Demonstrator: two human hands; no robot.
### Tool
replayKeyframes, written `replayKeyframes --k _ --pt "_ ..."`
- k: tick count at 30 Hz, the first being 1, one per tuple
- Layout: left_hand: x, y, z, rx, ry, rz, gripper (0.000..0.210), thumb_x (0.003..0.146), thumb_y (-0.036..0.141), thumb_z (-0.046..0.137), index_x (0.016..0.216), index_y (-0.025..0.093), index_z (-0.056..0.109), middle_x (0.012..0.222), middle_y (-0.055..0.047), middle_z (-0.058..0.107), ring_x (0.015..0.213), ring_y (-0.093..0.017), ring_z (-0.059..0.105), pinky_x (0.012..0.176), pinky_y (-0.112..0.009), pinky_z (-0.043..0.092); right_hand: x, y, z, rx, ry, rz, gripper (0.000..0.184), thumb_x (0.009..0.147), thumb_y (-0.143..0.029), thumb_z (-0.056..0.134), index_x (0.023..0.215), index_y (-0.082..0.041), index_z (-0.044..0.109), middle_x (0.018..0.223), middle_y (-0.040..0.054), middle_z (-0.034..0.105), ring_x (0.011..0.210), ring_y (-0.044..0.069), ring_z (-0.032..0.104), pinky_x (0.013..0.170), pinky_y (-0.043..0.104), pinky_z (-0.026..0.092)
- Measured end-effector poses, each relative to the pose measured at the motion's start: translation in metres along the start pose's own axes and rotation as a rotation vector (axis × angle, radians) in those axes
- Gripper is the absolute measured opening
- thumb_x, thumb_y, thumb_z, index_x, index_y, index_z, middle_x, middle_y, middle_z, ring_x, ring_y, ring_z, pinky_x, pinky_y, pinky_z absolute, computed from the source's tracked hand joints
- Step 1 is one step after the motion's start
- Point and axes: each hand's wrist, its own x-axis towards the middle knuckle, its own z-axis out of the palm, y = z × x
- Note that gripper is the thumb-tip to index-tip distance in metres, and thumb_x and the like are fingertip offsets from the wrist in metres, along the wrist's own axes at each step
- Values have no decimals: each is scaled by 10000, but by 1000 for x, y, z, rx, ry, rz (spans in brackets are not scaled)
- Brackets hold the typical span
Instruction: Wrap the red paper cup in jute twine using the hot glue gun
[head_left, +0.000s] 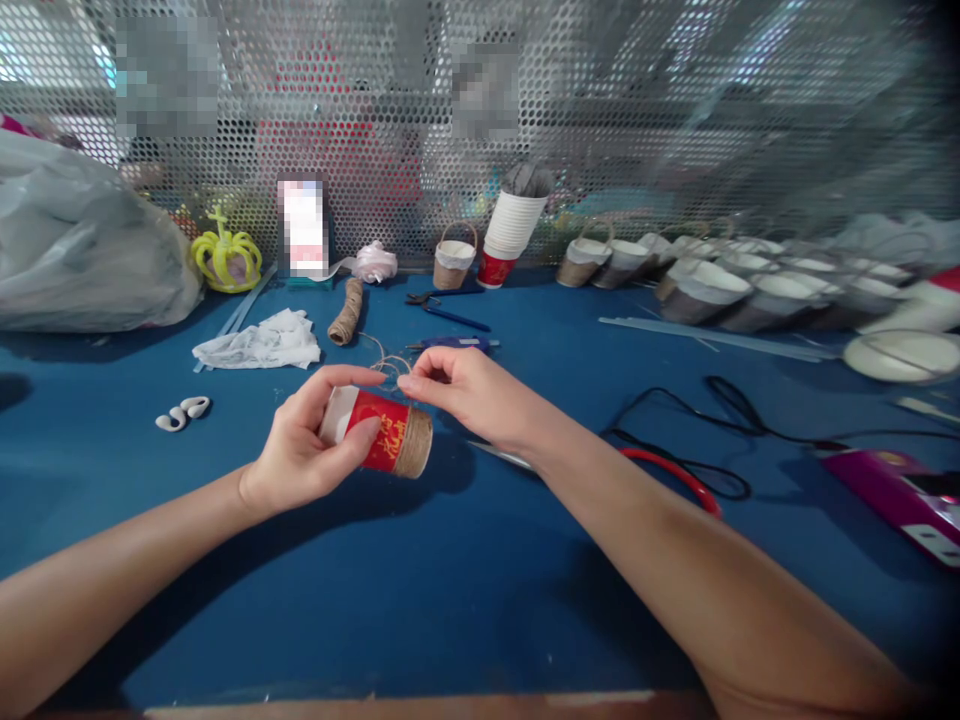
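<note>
My left hand (pixel 311 440) is wrapped round a red paper cup (pixel 367 425) with gold lettering, tilted on its side above the blue table. Twine (pixel 415 443) is wound in a band round the cup's base end, which points right. Thumb and index finger of my right hand (pixel 457 385) pinch the loose twine (pixel 386 362) just above the cup. That strand loops back toward a bundle of twine (pixel 346 312) lying on the table behind my left hand. Scissors with a red handle (pixel 675 475) lie partly hidden under my right forearm.
Pliers (pixel 450 308) and a blue glue gun or similar tool (pixel 457 345) lie behind my hands. A stack of paper cups (pixel 514 235) leans at the mesh wall. Several twine-wrapped baskets (pixel 705 290) crowd the back right. A purple power strip (pixel 892 490) with black cable sits right; white cloth (pixel 259 342) left.
</note>
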Motion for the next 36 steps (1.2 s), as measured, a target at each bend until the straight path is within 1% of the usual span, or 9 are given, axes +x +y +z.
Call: replayKeyframes --k 9,14,17,19,21,25,29,32,36 --pt "-1 2 1 43 12 42 262 779 139 582 1034 169 529 584 50 495 431 -43 361 401 -148 316 -1 1 4 8 -64 39 201 783 -302 567 653 -162 502 590 -44 466 543 85 373 523 242 295" --pt "-1 4 1 20 29 -2 260 760 150 604 1012 172 547 591 47 515 439 -40 375 413 -139 331 0 3 5 17 -69 42 205 780 -296 581 646 -163 500 583 -45 466 534 83 385 512 236 296" --pt "5 5 1 -71 84 -147 245 753 178 609 994 168 563 586 46 522 443 -40 390 412 -126 346 4 7 5 -62 -20 35 250 825 -341 526 650 -162 522 594 -26 502 544 96 432 523 241 324" --pt "12 5 2 -176 180 -301 253 749 204 610 994 166 560 539 60 497 414 -38 391 394 -121 348 6 9 4 -93 43 5 281 870 -361 450 697 -160 543 657 8 568 598 116 506 565 253 377" --pt "19 4 1 -309 247 -471 279 742 221 605 1006 164 536 555 47 539 422 -61 466 412 -149 410 7 11 5 -76 75 -43 293 889 -382 408 769 -157 552 740 43 623 671 142 573 614 270 429" --pt "29 6 1 -442 348 -701 247 749 191 567 988 151 516 589 9 599 427 -99 542 397 -187 460 2 11 10 -105 39 -151 302 815 -391 544 980 -139 565 933 101 662 809 192 629 682 312 494" --pt "31 9 1 -471 368 -767 227 756 151 545 982 149 517 623 -7 626 420 -101 562 383 -191 472 -2 11 18 -209 77 -186 449 739 -288 641 1138 -111 537 1070 132 643 886 216 633 779 362 507" --pt "30 10 1 -483 364 -765 235 753 130 546 986 148 518 643 -8 637 443 -102 580 393 -184 481 -2 12 22 -252 119 -196 431 728 -246 639 1122 -89 560 1060 142 650 894 229 637 791 371 511" --pt "30 10 2 -485 361 -764 230 752 130 547 979 151 516 620 4 633 448 -97 579 406 -175 482 -2 11 25 -289 150 -218 374 724 -235 630 1079 -127 586 1036 117 664 876 227 645 757 358 521"
